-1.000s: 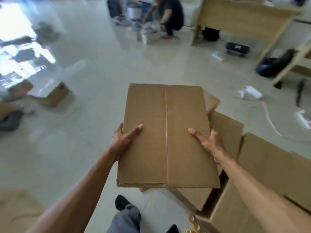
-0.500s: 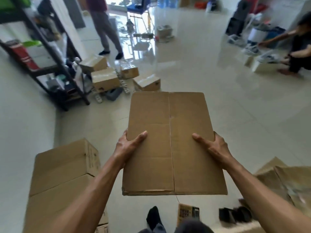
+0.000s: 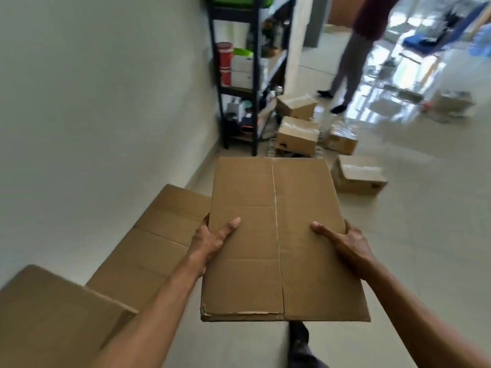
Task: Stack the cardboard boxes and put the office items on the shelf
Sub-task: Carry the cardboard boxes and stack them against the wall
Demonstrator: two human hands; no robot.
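Cardboard box [image 3: 279, 235] flattened, unmarked; left hand [image 3: 210, 241], right hand [image 3: 348, 241] grip edges; writing elsewhere seemingly unreadable.

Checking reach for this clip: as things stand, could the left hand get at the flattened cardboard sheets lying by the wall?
Probably not right now. The left hand grips the edge of the flat brown cardboard box, shared with the right hand. The flattened cardboard sheets lie lower left, nothing between, but the hand is occupied.

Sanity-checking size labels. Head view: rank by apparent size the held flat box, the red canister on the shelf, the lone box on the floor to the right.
1. Held flat box, though nearness to the camera inflates it.
2. Lone floor box.
3. Red canister.
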